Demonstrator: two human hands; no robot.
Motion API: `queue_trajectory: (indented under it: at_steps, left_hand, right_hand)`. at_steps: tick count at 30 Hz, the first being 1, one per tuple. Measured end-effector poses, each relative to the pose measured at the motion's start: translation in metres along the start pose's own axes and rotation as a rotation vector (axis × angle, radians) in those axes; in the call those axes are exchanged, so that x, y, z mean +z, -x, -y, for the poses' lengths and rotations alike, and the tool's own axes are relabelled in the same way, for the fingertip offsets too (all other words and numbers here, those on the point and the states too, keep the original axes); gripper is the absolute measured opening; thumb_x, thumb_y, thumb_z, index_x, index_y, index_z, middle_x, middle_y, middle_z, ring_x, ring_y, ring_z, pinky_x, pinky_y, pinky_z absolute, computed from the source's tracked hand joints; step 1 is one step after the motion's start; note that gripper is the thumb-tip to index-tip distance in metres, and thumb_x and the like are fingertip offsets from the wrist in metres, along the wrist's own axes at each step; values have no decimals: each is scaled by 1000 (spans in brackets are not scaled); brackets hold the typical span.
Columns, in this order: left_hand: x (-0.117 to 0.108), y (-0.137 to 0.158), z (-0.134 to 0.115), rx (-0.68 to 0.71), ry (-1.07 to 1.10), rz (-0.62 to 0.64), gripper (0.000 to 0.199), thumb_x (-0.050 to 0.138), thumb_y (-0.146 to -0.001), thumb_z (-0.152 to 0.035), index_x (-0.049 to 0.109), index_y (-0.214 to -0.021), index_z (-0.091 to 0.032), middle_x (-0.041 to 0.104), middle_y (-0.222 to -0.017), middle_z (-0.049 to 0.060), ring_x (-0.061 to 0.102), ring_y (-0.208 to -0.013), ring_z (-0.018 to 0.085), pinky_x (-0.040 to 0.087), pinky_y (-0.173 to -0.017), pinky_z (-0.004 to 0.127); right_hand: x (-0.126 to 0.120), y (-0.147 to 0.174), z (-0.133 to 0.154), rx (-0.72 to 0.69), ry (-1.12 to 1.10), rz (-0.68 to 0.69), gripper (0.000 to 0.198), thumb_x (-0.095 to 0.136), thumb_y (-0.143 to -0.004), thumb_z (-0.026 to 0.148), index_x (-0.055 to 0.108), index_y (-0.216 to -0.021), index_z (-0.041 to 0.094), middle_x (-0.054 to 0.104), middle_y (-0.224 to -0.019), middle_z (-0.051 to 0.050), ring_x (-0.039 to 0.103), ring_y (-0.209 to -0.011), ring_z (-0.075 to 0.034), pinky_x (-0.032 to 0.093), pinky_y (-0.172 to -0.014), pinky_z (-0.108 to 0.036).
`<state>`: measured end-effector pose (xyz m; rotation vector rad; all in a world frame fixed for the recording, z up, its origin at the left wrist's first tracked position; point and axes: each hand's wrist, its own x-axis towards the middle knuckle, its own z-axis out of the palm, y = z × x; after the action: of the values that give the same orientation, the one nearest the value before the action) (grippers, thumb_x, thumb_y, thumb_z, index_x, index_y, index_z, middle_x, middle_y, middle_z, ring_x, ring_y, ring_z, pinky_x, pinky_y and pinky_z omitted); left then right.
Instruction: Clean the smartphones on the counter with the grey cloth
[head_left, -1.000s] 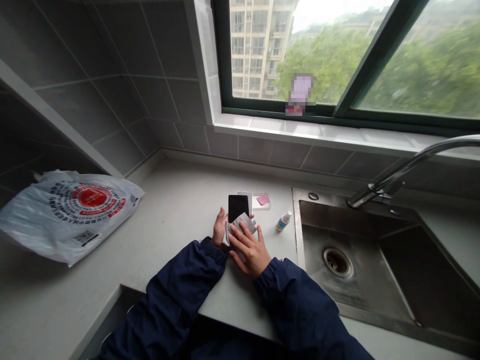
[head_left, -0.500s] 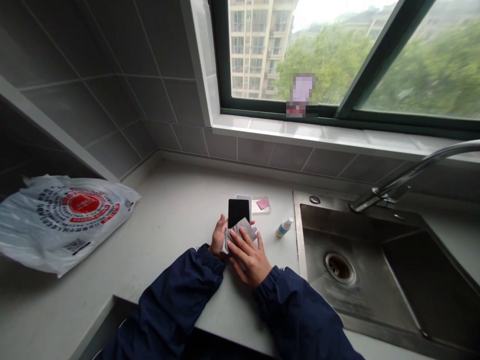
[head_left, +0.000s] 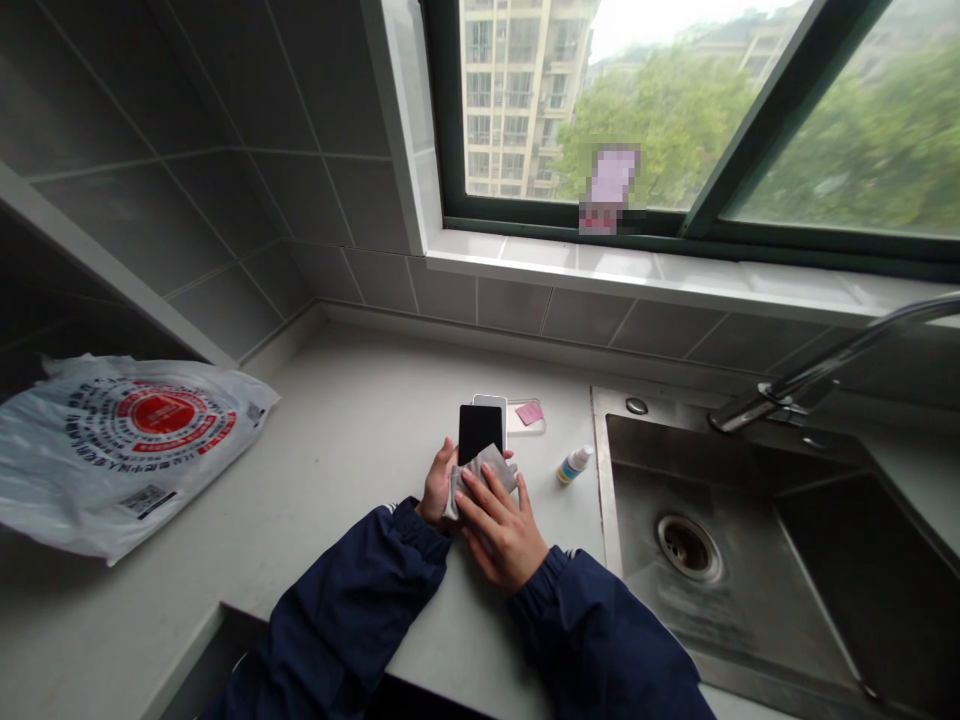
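My left hand (head_left: 437, 487) holds a smartphone with a black screen (head_left: 480, 430) from its left side, and a fingertip shows at its right edge. Over the lower part of the screen lies a grey cloth (head_left: 484, 468). My right hand (head_left: 504, 525) presses that cloth down with its fingers laid across it, hiding the phone's lower end. Just behind the phone, a white-edged flat device (head_left: 491, 400) lies on the counter, partly covered. Beside it is a clear phone case (head_left: 536, 430) with a pink piece (head_left: 529, 413) on it. A small spray bottle (head_left: 574, 465) stands right of my hands.
A white plastic bag with red print (head_left: 150, 430) lies on the counter (head_left: 352, 400) at the left. To the right is a steel sink (head_left: 660, 470) with a faucet (head_left: 787, 385). A window (head_left: 675, 130) and its sill rise behind the counter.
The view has shifted slightly, so the counter items appear a little lower and farther right. Both hands keep nearly the same pose, with the cloth still on the phone.
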<state>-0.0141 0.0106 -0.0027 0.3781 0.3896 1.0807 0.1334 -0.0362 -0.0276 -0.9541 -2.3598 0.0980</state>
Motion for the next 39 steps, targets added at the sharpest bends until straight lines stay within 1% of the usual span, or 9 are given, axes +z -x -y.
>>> queue_trajectory:
  at_steps: [5,11,15,18,24,27,31,34,39]
  left_hand:
    - [0,0,0,1,-8,-2,75,51,-92,-61,42,-147,-11,64,-131,24,65,-116,36,50,-101,52]
    - [1,0,1,5,-10,-4,74,52,-91,-62,47,-144,-10,64,-131,23,64,-119,37,50,-100,52]
    - [-4,-1,6,108,-9,-116,73,59,-88,-59,52,-138,-7,66,-127,23,63,-119,38,49,-102,48]
    - [-3,1,7,171,10,-180,72,55,-89,-60,53,-138,-7,66,-128,23,62,-121,38,47,-104,49]
    - [7,6,-4,88,78,-81,83,47,-89,-68,40,-150,-11,57,-140,25,55,-128,43,42,-105,59]
    - [8,6,-7,105,93,-94,83,44,-90,-68,40,-150,-11,56,-141,25,54,-130,44,41,-106,60]
    - [7,4,-7,148,88,-125,83,40,-91,-69,41,-149,-10,57,-140,24,53,-130,43,41,-107,60]
    - [7,5,-8,126,84,-107,85,39,-91,-70,40,-150,-9,57,-140,24,52,-131,44,40,-107,61]
    - [6,7,-12,71,81,-61,90,38,-88,-75,42,-147,-7,58,-138,27,53,-129,44,40,-106,62]
  right_hand:
    - [0,0,1,1,-1,-6,50,50,-92,18,53,-142,20,41,-157,-10,23,-152,-30,3,-122,-62]
    - [-2,-1,4,15,22,-1,49,47,-95,19,52,-143,20,40,-158,-9,21,-153,-29,-3,-121,-63]
    - [-3,-2,4,125,68,21,56,47,-97,23,40,-152,19,34,-161,-12,19,-153,-31,5,-119,-67]
    - [-3,-1,6,181,75,22,59,47,-97,25,35,-154,15,29,-162,-15,16,-153,-34,9,-118,-70]
    - [-5,-1,12,6,11,29,58,49,-96,26,40,-152,18,38,-159,-10,18,-153,-31,0,-121,-64]
    - [-5,-1,11,65,30,-8,58,48,-96,23,37,-153,19,40,-158,-10,22,-153,-29,0,-122,-63]
    - [-3,-1,11,145,37,-36,57,48,-96,19,38,-152,14,34,-160,-14,16,-154,-33,8,-121,-64]
    - [-4,-1,13,84,20,-49,55,49,-95,19,42,-150,12,36,-159,-14,14,-154,-34,9,-121,-64]
    - [-9,-3,14,-4,-9,-52,50,50,-95,18,48,-145,15,43,-156,-12,22,-152,-32,2,-122,-63]
